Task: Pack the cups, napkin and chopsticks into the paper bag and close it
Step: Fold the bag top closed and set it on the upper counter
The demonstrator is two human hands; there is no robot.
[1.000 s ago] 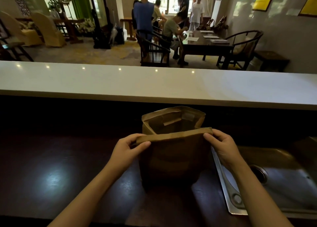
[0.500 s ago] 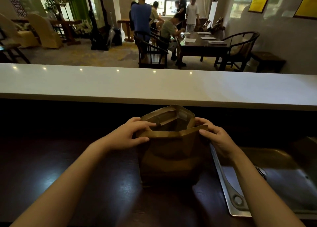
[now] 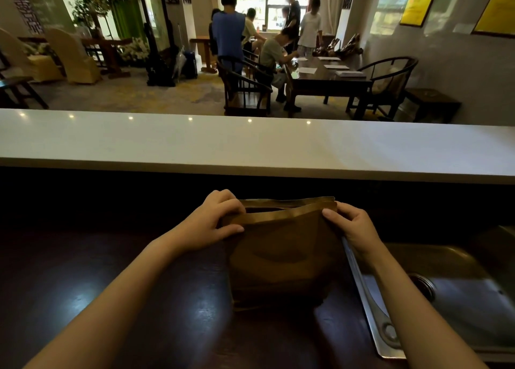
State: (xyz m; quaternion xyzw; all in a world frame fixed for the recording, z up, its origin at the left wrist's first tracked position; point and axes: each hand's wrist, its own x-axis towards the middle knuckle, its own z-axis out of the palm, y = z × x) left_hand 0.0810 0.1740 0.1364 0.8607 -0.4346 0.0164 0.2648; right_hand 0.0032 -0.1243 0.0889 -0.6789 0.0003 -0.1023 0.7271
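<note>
The brown paper bag (image 3: pixel 281 254) stands upright on the dark countertop (image 3: pixel 117 290), near its right end, with its right side just beside the rim of the steel sink (image 3: pixel 459 293) set into that end. Both hands are at the bag's mouth. The left hand (image 3: pixel 211 223) is closed on the left top corner, thumb lying across the near panel and fingers curled over the far side; the right hand (image 3: pixel 351 226) pinches the right top corner the same way, thumb on the near face. Held at the two corners like this, the near and far lips are drawn almost flat against each other, leaving only a narrow dark slit between them along the top edge. That grip makes sense for closing: tension along the rim keeps the paper straight so it can be creased and folded over evenly instead of crumpling. The lower body of the bag bulges and shows soft dents, which suggests something inside, but the cups, napkin and chopsticks cannot be seen, neither in the bag nor anywhere on the counter, so they are most likely already packed. The task looks close to its end, with the fold of the top not yet made. Beyond the bag runs a raised white ledge (image 3: pixel 250 145), and behind it a dining room with people around a table.
</note>
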